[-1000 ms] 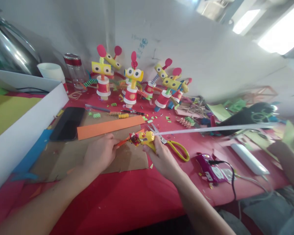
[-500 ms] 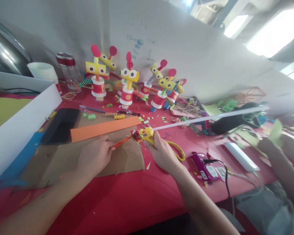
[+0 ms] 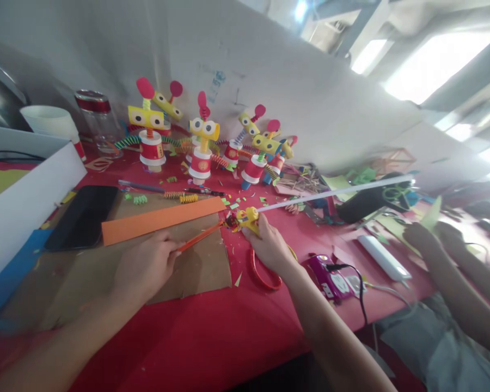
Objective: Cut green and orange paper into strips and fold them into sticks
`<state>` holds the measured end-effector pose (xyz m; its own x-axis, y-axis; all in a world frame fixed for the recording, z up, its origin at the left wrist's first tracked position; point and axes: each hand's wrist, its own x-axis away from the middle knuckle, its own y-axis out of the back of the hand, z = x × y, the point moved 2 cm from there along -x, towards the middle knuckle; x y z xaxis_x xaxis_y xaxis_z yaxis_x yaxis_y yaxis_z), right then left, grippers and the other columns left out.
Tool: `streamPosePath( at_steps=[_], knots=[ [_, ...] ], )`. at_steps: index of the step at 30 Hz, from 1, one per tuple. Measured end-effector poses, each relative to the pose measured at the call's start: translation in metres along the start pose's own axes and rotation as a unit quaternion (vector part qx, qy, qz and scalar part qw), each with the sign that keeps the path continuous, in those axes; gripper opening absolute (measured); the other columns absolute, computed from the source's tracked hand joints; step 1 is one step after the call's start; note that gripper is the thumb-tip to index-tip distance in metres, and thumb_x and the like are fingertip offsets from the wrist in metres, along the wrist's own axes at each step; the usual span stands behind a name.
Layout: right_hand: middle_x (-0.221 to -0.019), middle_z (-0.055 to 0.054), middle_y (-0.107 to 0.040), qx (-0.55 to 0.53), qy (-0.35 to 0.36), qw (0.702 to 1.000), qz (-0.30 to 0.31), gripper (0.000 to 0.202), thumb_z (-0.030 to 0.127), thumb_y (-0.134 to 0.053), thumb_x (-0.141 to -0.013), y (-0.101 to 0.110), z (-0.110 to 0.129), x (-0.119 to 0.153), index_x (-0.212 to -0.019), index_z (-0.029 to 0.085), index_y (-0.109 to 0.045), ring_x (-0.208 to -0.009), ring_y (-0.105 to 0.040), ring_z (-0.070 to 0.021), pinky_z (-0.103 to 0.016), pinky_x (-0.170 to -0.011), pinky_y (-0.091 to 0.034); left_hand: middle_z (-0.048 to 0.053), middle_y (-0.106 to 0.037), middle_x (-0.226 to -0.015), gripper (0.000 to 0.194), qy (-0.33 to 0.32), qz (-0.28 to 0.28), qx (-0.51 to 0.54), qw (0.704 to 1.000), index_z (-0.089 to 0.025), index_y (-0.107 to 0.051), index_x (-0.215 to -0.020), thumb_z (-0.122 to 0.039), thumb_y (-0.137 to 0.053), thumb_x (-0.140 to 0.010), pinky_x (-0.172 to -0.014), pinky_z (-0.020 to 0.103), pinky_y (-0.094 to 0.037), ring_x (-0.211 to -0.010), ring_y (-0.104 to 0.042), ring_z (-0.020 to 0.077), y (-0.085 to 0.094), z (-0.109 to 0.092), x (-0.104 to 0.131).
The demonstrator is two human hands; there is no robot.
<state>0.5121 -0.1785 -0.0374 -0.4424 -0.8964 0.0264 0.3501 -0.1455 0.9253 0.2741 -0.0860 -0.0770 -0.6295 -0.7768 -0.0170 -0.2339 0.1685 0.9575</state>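
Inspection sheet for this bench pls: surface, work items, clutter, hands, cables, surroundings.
Surface: red table, cardboard on it; no spill seen.
Work items: thin orange strip, yellow glue gun with long translucent stick in its rear.
Clutter: paper scraps, dark phone, wide orange strip.
Hands: left grips thin strip; right grips gun.
Cables: black one into purple device; pale one beside it.
Surroundings: cup figures by wall; another person's hands at right.
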Motion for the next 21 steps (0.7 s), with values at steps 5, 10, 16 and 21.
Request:
streamPosePath(
  at_steps=[5, 10, 16, 21],
  knots=[
    [-0.099, -0.015, -0.070, 0.040, -0.011, 0.999, -0.010, 0.029, 0.038, -0.040, -0.095, 0.004, 0.002, 0.002, -0.116, 0.018, -0.042, -0.088, -0.064, -0.0309, -0.031, -0.064, -0.034, 0.004, -0.064, -0.099, 0.034, -0.007, -0.001, -0.002, 1.000, -0.027, -0.072, -0.111, -0.029, -0.043, -0.094, -0.071, 0.032, -0.043, -0.086, -0.062, 0.0214, 0.000, 0.000, 0.000],
    [-0.100, -0.015, -0.070, 0.023, 0.005, 0.999, -0.031, 0.029, 0.036, -0.040, -0.094, 0.009, 0.004, 0.008, -0.117, 0.017, -0.040, -0.089, -0.064, -0.0313, -0.032, -0.065, -0.035, 0.004, -0.064, -0.099, 0.036, -0.013, 0.000, 0.004, 1.000, -0.027, -0.071, -0.112, -0.027, -0.041, -0.094, -0.073, 0.032, -0.044, -0.087, -0.063, 0.0210, 0.004, -0.003, 0.002],
    [-0.083, -0.007, -0.066, -0.056, 0.039, 0.997, 0.017, 0.020, 0.041, -0.044, -0.089, -0.003, 0.025, 0.025, -0.097, 0.023, -0.043, -0.075, -0.061, -0.0259, -0.030, -0.062, -0.034, 0.006, -0.068, -0.096, 0.032, 0.008, 0.030, -0.011, 0.999, -0.025, -0.073, -0.103, -0.025, -0.043, -0.092, -0.074, 0.032, -0.044, -0.089, -0.064, 0.0225, 0.014, -0.006, 0.004],
    [-0.078, -0.005, -0.062, -0.088, 0.057, 0.994, 0.031, 0.017, 0.042, -0.043, -0.088, -0.012, 0.037, 0.031, -0.089, 0.025, -0.039, -0.072, -0.058, -0.0246, -0.029, -0.061, -0.034, 0.008, -0.069, -0.092, 0.029, 0.027, 0.048, -0.066, 0.996, -0.019, -0.072, -0.084, -0.015, -0.043, -0.088, -0.069, 0.033, -0.045, -0.086, -0.066, 0.0244, 0.022, -0.010, 0.010]
  ],
)
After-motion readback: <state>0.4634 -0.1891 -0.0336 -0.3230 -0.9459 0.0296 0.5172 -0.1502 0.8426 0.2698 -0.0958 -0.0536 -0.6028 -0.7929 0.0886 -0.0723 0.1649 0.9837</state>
